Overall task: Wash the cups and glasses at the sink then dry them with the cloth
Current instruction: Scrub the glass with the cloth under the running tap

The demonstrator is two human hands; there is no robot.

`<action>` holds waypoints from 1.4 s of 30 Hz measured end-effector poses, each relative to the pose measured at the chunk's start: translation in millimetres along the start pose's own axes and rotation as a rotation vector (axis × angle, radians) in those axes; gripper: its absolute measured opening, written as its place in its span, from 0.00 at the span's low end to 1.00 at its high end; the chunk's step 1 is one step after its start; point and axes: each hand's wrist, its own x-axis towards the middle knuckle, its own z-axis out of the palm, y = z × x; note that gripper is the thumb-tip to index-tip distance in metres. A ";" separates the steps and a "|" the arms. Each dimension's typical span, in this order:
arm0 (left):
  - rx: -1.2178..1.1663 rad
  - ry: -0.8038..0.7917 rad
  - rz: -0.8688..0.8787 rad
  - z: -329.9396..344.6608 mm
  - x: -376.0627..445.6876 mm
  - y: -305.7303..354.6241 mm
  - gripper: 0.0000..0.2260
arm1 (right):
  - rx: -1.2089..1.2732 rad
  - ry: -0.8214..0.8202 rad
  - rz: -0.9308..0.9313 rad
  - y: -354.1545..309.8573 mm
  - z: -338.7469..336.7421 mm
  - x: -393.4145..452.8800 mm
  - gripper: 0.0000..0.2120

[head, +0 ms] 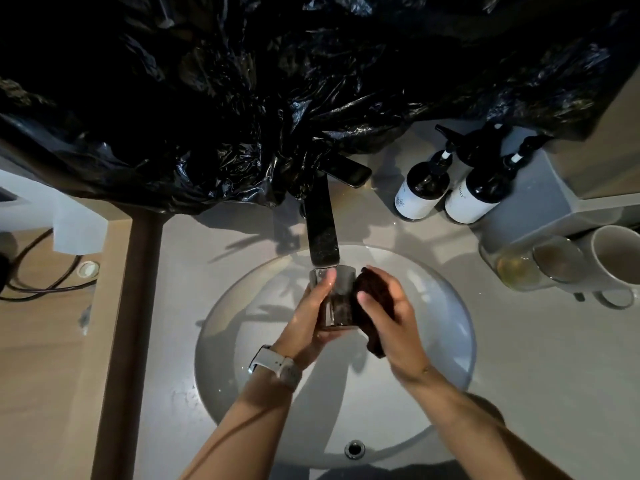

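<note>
Forearms enter from the lower edge of the frame and meet over the basin (446, 327) at centre. Left hand (308, 320), with a pale watch (277, 367) on its wrist, grips a clear glass (337, 299), fingers curled around the wall, so that the rim sits directly beneath the dark spout of the tap (322, 233); this placement presumably lets water fall into the vessel, though no stream can be made out. Right hand (391, 323) holds a dark cloth (372, 306) bunched against the side of the glass, thumb across the fabric and fingers folded behind it, a hold suited to rubbing the outer surface while the other hand steadies it. At right of the frame, well apart from the basin, further glasses (540, 265) and a white mug (616, 258) lie on the counter (519, 341), probably awaiting their turn. Two pump bottles (446, 188) stand at upper right. Black plastic sheeting (277, 81) covers the upper frame.
</note>
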 end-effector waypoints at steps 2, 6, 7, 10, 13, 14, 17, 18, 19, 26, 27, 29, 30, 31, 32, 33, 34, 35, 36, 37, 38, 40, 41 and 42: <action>-0.098 0.102 -0.015 6.7 3.7 -2.3 0.29 | -0.141 0.004 -0.141 3.9 7.0 -4.8 0.14; -0.210 0.145 -0.007 9.8 5.3 -5.2 0.27 | -0.513 -0.125 -0.438 2.7 11.4 14.4 0.12; -0.248 0.124 -0.018 11.0 3.1 -3.7 0.26 | -0.515 -0.123 -0.447 1.3 12.8 26.1 0.11; -0.367 0.097 -0.058 9.1 -3.6 -7.1 0.25 | -0.456 -0.065 -0.338 0.0 15.3 43.0 0.11; -0.439 0.083 -0.067 -1.4 -1.9 -15.4 0.28 | -0.529 -0.157 -0.412 8.4 13.6 12.5 0.10; -0.438 0.104 -0.068 -2.6 -2.6 -17.0 0.28 | -0.553 -0.206 -0.456 9.6 14.1 9.1 0.10; -0.392 0.086 -0.028 2.0 -5.8 -17.0 0.24 | -0.633 -0.209 -0.440 4.1 21.4 43.8 0.12; -0.363 0.086 -0.028 4.5 -6.3 -15.8 0.22 | -0.641 -0.185 -0.371 2.3 23.5 56.8 0.11; -0.367 0.087 -0.043 4.2 -4.9 -15.9 0.21 | -0.637 -0.170 -0.321 4.1 23.6 63.7 0.10; -0.390 0.138 -0.057 -9.5 2.9 -18.6 0.24 | -0.709 -0.327 -0.433 6.2 25.7 26.2 0.11; -0.401 0.124 -0.053 -4.9 1.0 -17.6 0.22 | -0.705 -0.302 -0.439 4.3 28.5 39.3 0.11; -0.382 0.125 -0.060 0.5 0.6 -17.3 0.19 | -0.653 -0.207 -0.324 3.3 28.6 60.0 0.10; -0.377 0.122 -0.061 0.5 1.5 -17.1 0.20 | -0.645 -0.171 -0.270 5.6 25.4 61.7 0.10; -0.392 0.117 -0.061 -0.9 0.2 -15.3 0.21 | -0.665 -0.151 -0.262 7.5 22.2 56.1 0.09; -0.411 0.118 -0.064 -3.9 0.0 -13.9 0.24 | -0.699 -0.145 -0.294 8.1 19.3 44.5 0.10; -0.420 0.122 -0.074 -6.5 0.2 -13.5 0.26 | -0.730 -0.166 -0.327 7.4 18.4 29.8 0.11; -0.430 0.114 -0.075 -8.4 1.0 -13.9 0.28 | -0.739 -0.215 -0.355 6.5 18.6 16.9 0.13; -0.435 0.102 -0.070 -7.9 1.1 -13.6 0.27 | -0.750 -0.267 -0.379 4.5 20.0 12.3 0.14; -0.425 0.114 -0.067 -4.8 2.0 -13.3 0.25 | -0.762 -0.285 -0.414 3.5 22.6 17.4 0.14; -0.414 0.124 -0.067 -0.8 2.8 -12.9 0.24 | -0.762 -0.262 -0.428 2.5 25.4 28.6 0.14; -0.398 0.132 -0.075 3.5 2.8 -12.5 0.23 | -0.747 -0.207 -0.403 3.2 26.1 42.1 0.12; -0.396 0.141 -0.103 9.2 2.9 -12.3 0.23 | -0.664 -0.108 -0.245 2.3 23.0 57.2 0.09; -0.416 0.146 -0.122 9.4 2.7 -12.7 0.24 | -0.628 -0.069 -0.224 4.1 20.2 53.9 0.08; -0.442 0.156 -0.136 8.1 1.0 -11.1 0.25 | -0.606 -0.056 -0.244 6.5 17.6 44.6 0.08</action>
